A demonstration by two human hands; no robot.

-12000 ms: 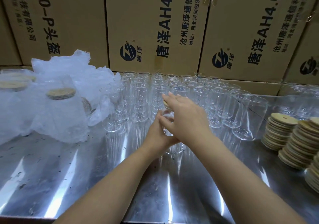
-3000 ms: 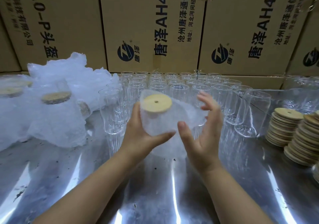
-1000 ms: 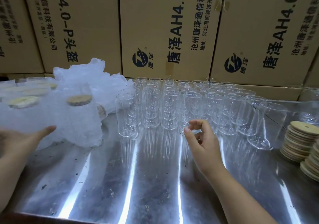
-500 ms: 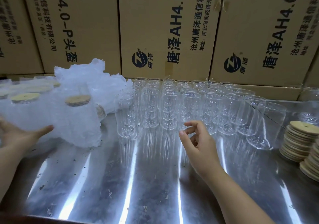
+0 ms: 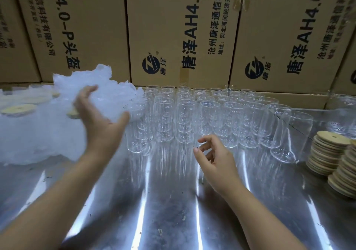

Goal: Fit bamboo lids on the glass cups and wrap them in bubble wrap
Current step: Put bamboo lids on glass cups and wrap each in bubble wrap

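Several empty glass cups (image 5: pixel 185 118) stand in rows at the back middle of the steel table (image 5: pixel 169 201). Stacks of round bamboo lids (image 5: pixel 327 153) sit at the right. At the left stand wrapped cups (image 5: pixel 28 134) with lids on, and behind them lies a heap of loose bubble wrap (image 5: pixel 107 88). My left hand (image 5: pixel 100 118) is raised in front of that heap, fingers spread; whether it touches the wrap is unclear. My right hand (image 5: pixel 213 159) hovers just before the front row of cups, fingers loosely curled, holding nothing.
Large cardboard boxes (image 5: pixel 183 28) form a wall right behind the cups. One glass (image 5: pixel 289 136) at the right end of the rows looks tilted, next to the lid stacks. More glassware (image 5: pixel 342 114) shows at the far right.
My left hand has left the wrapped cup at the far left and swung up and right to the bubble wrap heap. My right hand has barely moved.
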